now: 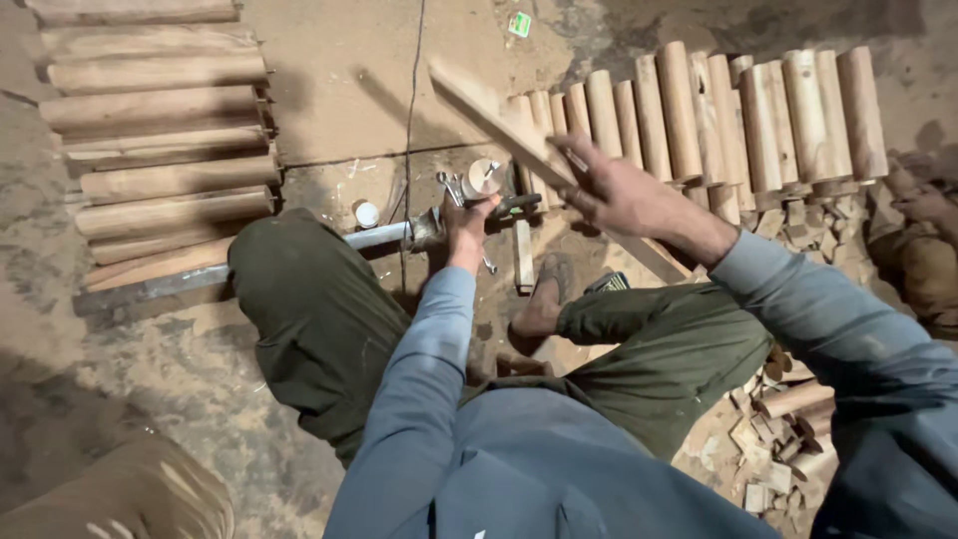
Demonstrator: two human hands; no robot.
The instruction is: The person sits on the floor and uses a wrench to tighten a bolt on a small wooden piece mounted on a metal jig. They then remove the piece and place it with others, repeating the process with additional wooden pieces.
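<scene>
— While the left hand clamps shut on the metal tool, where lies the long wooden slat?

— Just right of that tool, slanting up-left; the right hand, fingers spread, rests on it, nearer.

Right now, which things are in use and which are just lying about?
In use:
left hand on the metal pipe fixture
right hand on the long wooden stick

Lying about:
log row
log stack
wood offcuts
white cap
</scene>
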